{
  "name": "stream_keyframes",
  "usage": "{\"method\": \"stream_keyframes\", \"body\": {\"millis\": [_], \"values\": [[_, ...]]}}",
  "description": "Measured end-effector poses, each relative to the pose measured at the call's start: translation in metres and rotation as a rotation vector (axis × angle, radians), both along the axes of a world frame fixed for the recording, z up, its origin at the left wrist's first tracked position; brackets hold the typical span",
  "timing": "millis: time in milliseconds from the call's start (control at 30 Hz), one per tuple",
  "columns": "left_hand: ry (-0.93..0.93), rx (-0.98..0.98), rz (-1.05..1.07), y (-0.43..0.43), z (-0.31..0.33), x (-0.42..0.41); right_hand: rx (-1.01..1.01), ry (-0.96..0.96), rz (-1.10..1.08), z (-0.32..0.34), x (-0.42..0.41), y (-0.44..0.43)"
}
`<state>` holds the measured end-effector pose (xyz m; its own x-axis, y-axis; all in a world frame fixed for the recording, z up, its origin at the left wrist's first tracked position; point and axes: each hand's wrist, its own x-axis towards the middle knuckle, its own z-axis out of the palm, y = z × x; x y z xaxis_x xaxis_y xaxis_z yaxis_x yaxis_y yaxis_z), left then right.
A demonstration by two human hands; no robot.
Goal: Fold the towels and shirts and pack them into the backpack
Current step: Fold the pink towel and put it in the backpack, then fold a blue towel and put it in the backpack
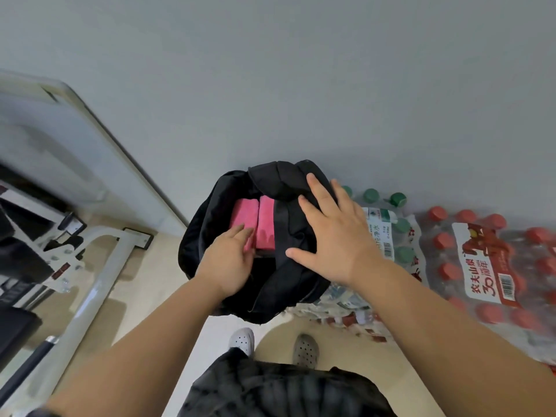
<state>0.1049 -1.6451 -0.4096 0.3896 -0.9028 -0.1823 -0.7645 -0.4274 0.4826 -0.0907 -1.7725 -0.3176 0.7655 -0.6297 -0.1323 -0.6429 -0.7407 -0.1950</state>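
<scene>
A black backpack (195,236) stands open against the grey wall, on top of packs of bottled water. Two folded pink towels (266,224) lie side by side inside its main opening. My left hand (231,260) reaches into the opening, its fingers pressing on the near end of the left pink towel. My right hand (331,236) lies flat with spread fingers on the backpack's black upper flap, holding it to the right. What lies beneath the towels is hidden.
Shrink-wrapped packs of green-capped bottles (388,224) and red-capped bottles (487,266) sit to the right. A white metal frame (99,284) and dark equipment stand at the left. My two shoes (272,346) are on the beige floor below the backpack.
</scene>
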Motion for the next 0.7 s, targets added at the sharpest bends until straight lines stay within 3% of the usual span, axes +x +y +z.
{"method": "stream_keyframes", "body": {"millis": [233, 533, 700], "values": [[0.026, -0.256, -0.018, 0.046, 0.067, -0.027, 0.036, -0.081, 0.005, 0.002, -0.021, 0.014], [0.116, -0.355, -0.188, 0.06, 0.096, -0.071, 0.099, -0.193, -0.186, 0.001, -0.081, 0.078], [0.07, -0.367, -0.359, 0.039, 0.107, -0.117, 0.094, -0.107, -0.378, -0.002, -0.149, 0.092]]}}
